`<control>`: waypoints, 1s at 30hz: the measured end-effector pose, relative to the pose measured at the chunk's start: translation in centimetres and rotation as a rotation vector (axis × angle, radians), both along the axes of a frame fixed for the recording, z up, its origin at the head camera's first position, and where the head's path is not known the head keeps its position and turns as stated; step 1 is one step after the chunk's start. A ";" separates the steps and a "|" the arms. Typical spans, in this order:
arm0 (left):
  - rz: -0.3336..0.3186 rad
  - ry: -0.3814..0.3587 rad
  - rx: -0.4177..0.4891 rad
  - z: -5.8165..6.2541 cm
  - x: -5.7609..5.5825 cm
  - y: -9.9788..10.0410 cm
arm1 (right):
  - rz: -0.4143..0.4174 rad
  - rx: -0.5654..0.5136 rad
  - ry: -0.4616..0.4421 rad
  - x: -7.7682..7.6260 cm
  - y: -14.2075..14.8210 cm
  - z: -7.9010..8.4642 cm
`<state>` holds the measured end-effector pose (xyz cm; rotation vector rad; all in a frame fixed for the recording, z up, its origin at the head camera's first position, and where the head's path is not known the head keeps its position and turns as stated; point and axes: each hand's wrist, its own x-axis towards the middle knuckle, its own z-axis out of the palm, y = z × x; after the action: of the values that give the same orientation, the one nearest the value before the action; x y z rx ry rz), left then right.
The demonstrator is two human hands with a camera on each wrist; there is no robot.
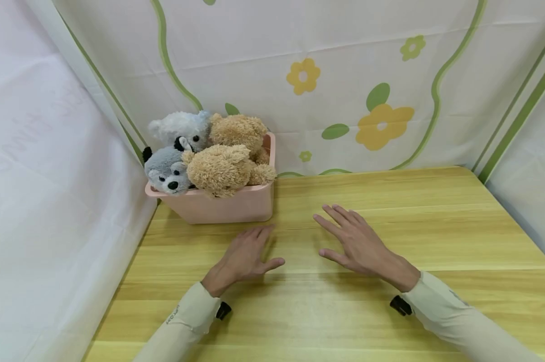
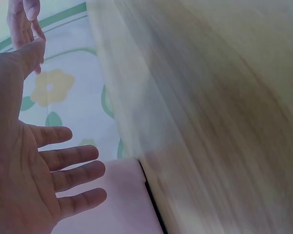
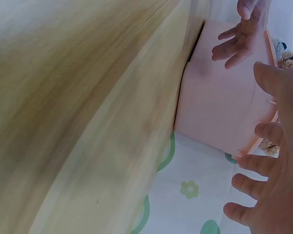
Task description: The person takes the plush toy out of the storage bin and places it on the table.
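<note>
My left hand (image 1: 245, 255) hovers over the table just in front of a pink bin (image 1: 222, 208), its fingers extended and holding nothing. To the right of the bin my right hand (image 1: 357, 245) is spread above the table, also with nothing in it. Plush toys fill the bin: a grey and white husky (image 1: 166, 171) at the front left, a white plush (image 1: 182, 128) behind it, and two curly tan plush toys (image 1: 220, 168) on the right. In the left wrist view, straight fingers (image 2: 80, 158) appear beside the bin's wall. The right wrist view shows both hands apart from the bin.
The table (image 1: 299, 311) has a light wood-grain top. White cloth with printed flowers (image 1: 383, 125) hangs behind it, and plain white cloth (image 1: 60, 201) closes in the left side. The bin stands at the back left, near both cloths.
</note>
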<state>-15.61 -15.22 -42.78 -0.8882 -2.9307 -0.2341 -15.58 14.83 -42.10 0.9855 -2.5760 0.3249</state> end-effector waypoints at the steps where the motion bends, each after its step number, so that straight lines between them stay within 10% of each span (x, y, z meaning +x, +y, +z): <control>1: 0.004 -0.006 0.003 0.1 0.0 0.0 | 0.007 -0.003 0.004 -0.1 -0.1 0.1; 30: 0.107 -0.030 0.140 2.0 -1.2 -2.0 | 0.086 -0.062 0.049 -2.1 -2.8 1.7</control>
<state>-16.78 -17.22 -40.77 -0.7131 -2.9340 -0.4437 -17.64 12.06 -40.44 1.0707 -2.4687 0.3962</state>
